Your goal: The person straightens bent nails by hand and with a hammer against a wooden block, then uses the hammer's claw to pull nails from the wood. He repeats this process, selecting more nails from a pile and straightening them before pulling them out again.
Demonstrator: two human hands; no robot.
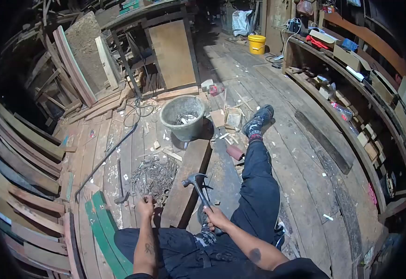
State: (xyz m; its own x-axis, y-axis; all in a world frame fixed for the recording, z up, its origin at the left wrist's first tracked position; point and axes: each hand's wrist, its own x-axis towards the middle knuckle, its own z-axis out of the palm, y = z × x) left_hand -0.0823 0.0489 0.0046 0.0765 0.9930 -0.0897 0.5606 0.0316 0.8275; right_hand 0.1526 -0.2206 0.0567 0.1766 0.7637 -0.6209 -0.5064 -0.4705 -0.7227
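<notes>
My right hand (217, 218) is wrapped round the handle of a claw hammer (196, 183), whose metal head hangs over a thick wooden block (187, 181). To the left of the block, my left hand (146, 204) has its fingers pinched together at the near edge of a heap of nails (153, 179); what they hold, if anything, is too small to make out. A second hammer-like tool (121, 188) lies on the floor left of the heap. Beyond the block stands a grey bucket (183, 122) with metal pieces inside.
Green boards (104, 232) lie left of my legs, with stacked planks (31, 162) farther left. A small wooden box (233, 118) and a reddish cylinder (234, 152) are near my outstretched foot. Shelves (347, 88) line the right side. A yellow bucket (257, 44) stands farther back.
</notes>
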